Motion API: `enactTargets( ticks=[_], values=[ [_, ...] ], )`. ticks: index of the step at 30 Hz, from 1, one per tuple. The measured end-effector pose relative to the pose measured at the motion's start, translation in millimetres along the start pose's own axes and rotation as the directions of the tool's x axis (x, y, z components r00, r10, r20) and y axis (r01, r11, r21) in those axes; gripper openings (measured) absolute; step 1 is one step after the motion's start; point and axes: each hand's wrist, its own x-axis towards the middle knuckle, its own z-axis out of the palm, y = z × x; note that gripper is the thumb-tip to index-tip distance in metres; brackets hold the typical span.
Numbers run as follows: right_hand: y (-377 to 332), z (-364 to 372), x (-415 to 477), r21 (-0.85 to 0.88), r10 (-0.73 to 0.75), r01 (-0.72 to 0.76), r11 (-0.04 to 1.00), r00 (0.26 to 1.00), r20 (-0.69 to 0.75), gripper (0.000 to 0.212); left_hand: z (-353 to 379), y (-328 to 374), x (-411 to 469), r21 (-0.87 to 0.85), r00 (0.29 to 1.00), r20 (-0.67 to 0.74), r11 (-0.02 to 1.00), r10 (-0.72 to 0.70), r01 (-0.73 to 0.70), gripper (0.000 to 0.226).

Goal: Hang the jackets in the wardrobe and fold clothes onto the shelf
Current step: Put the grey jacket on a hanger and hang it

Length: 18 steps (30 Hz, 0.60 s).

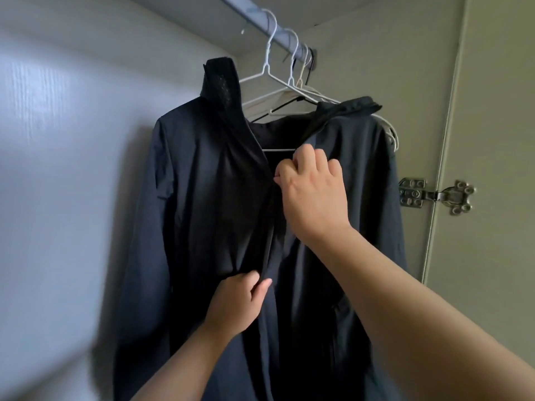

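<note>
A dark navy jacket [191,198] hangs on a white hanger [265,72] from the wardrobe rail [260,23], its front partly open and its collar standing up at the left. My left hand [236,302] pinches the jacket's front edge low down, between thumb and fingers. Higher up, my right hand [314,192] grips the front edges near chest height with curled fingers. The jacket's right shoulder [364,134] and hood drape over the hanger's right end.
Several more hangers, white and one black [301,82], hang on the rail behind the jacket. The wardrobe's side wall [58,140] is at the left. An open door [498,140] with a metal hinge [434,195] stands at the right.
</note>
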Motion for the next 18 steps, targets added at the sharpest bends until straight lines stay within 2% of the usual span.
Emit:
enactTargets(
  ticks=[3,5,9,11,13,15,18],
  values=[
    [-5,4,-2,0.025,0.031,-0.03,0.999,0.999,-0.01,0.004,-6,3,5,0.072,0.999,0.016,0.996,-0.047,0.045,0.056],
    [-5,7,-4,0.054,0.056,-0.054,0.997,0.998,-0.029,0.008,-15,14,17,0.041,0.996,-0.015,0.995,-0.088,0.088,0.053],
    [-2,11,-1,0.063,0.021,-0.02,0.998,1.0,-0.015,0.008,-52,47,63,-0.059,0.981,-0.194,0.998,-0.009,-0.003,0.051],
    [-2,14,1,0.071,0.001,0.0,0.997,1.0,-0.003,0.011,-70,61,87,-0.033,0.967,-0.249,0.998,0.05,-0.06,0.05],
    [-1,15,4,0.078,-0.007,0.007,0.997,1.0,0.001,0.009,-83,71,103,0.056,0.968,-0.229,0.994,0.101,-0.091,0.042],
    [-1,15,6,0.095,-0.014,0.013,0.995,1.0,0.012,0.006,-87,73,112,0.098,0.984,-0.154,0.992,0.09,-0.075,0.032],
    [1,17,5,0.11,-0.023,0.021,0.994,1.0,0.014,0.013,-83,68,116,0.13,0.99,-0.099,0.987,0.103,-0.09,0.035]
  ],
)
